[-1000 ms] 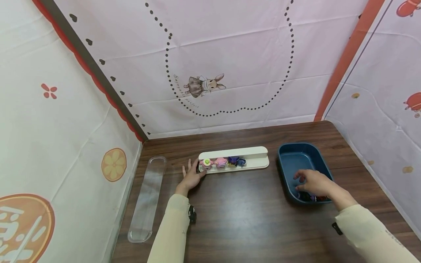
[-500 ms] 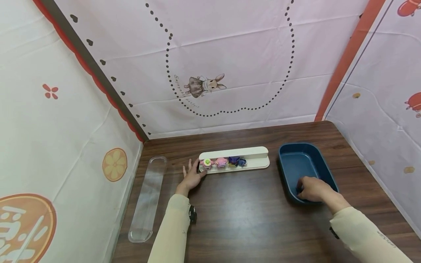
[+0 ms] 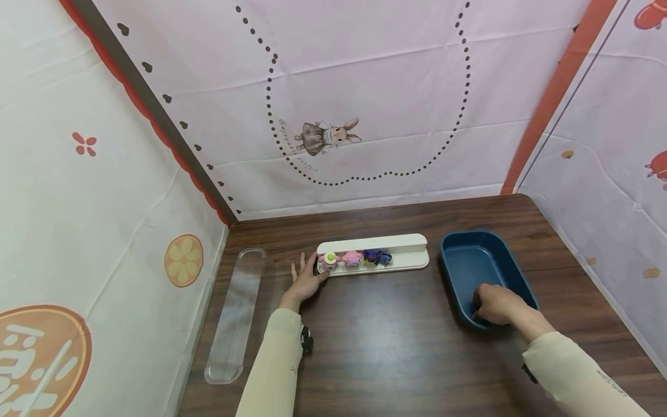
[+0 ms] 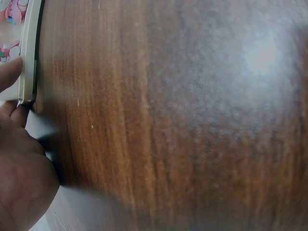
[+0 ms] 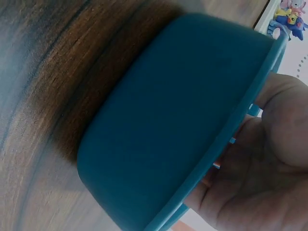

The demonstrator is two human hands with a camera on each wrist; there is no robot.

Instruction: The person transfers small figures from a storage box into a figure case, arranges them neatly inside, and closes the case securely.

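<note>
A long white display stand (image 3: pixel 411 262) lies toward the back of the table, with small toy figures in a row on it. At its left end are pink figures (image 3: pixel 352 259); farther right are a dark blue-purple figure (image 3: pixel 372 256) and a small blue one (image 3: pixel 385 258). My left hand (image 3: pixel 306 284) holds the stand's left end, its thumb (image 4: pixel 10 74) on the front edge and fingers around the corner. My right hand (image 3: pixel 499 304) reaches into the near end of a blue tub (image 3: pixel 466 255), fingers bent downward. The tub wall (image 5: pixel 178 106) hides its fingertips and anything between them.
A long clear plastic cover (image 3: pixel 237 313) lies at the left of the brown wooden table (image 3: pixel 380 347). Printed cloth (image 3: pixel 396 110) hangs behind the table and along both sides. The tub's raised walls surround the right hand.
My right hand has gone lower into the tub's near end, its fingers more bent, now covering the dark figures seen there earlier. The left hand stays at the stand's end.
</note>
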